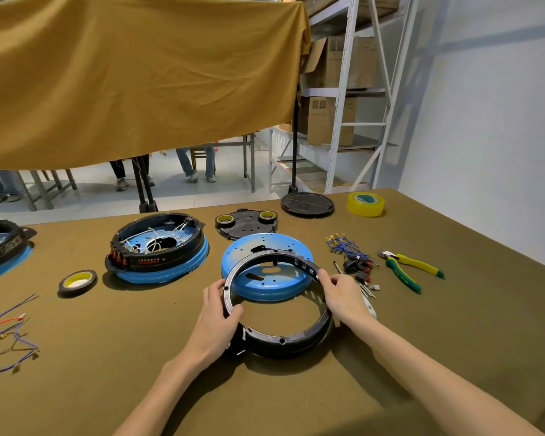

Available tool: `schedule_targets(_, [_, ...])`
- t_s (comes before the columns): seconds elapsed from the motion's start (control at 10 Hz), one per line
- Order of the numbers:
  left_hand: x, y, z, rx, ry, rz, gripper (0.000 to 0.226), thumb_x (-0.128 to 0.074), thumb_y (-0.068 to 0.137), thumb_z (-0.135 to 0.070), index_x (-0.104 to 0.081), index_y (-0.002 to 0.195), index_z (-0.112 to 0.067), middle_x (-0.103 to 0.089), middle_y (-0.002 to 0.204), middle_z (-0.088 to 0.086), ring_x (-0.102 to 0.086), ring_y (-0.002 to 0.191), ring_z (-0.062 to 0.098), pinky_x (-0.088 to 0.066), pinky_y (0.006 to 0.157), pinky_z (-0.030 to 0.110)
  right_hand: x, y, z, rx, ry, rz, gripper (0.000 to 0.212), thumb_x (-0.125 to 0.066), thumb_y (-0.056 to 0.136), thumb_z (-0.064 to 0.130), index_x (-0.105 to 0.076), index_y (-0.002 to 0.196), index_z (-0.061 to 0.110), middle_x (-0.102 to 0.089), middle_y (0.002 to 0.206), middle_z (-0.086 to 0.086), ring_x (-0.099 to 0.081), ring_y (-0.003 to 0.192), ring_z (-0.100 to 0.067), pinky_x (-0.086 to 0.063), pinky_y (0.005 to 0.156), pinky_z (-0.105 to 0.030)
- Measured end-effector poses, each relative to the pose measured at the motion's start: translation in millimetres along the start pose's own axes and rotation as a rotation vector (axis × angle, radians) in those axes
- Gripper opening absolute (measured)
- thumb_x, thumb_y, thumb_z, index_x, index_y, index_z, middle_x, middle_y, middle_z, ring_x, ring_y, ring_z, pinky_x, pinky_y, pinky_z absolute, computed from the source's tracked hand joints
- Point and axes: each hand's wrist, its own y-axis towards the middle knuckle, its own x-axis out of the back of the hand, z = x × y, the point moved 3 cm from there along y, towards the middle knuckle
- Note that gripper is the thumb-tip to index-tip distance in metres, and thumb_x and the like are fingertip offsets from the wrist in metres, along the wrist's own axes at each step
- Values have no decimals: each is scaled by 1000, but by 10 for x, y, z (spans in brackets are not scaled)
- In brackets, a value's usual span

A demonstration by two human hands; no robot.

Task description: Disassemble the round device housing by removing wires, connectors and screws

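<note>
A black plastic ring housing [280, 339] is tilted up off the table, its far edge raised over a blue metal base plate [266, 270]. My left hand [219, 313] grips the ring's left rim and my right hand [343, 294] grips its right rim. Another round housing [158, 247], black ring on a blue base with white wires inside, sits to the left. Removed blue wires and small connectors [348, 250] lie to the right, with loose screws and small parts [367, 286] next to my right hand.
Green-yellow pliers [409, 269] lie at right. Tape rolls: yellow [365, 203], black [77, 282]. A black cover plate [246, 226] carrying two tape rolls and a round black lid [307, 204] sit at back. Loose wires [10, 335] at left; a third housing [0, 247] at far left.
</note>
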Motion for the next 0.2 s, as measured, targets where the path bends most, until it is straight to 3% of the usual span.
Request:
schedule_targets(0.1, [-10, -43, 5, -71, 36, 53, 69, -54, 104, -37, -13, 159, -31, -21, 164, -10, -28, 141, 1, -24, 120, 37, 132, -58, 19, 42, -51, 72, 49, -44, 107, 42, -65, 83, 5, -54, 69, -6, -50, 65, -17, -35, 64, -31])
schedule_targets(0.2, [-5, -34, 4, -97, 35, 40, 75, -53, 101, -51, -10, 160, -34, -21, 167, -11, -26, 149, 5, -24, 125, 41, 545, -156, 149, 179, 69, -72, 26, -58, 103, 25, -68, 121, 9, -71, 106, -4, -65, 94, -19, -48, 79, -28])
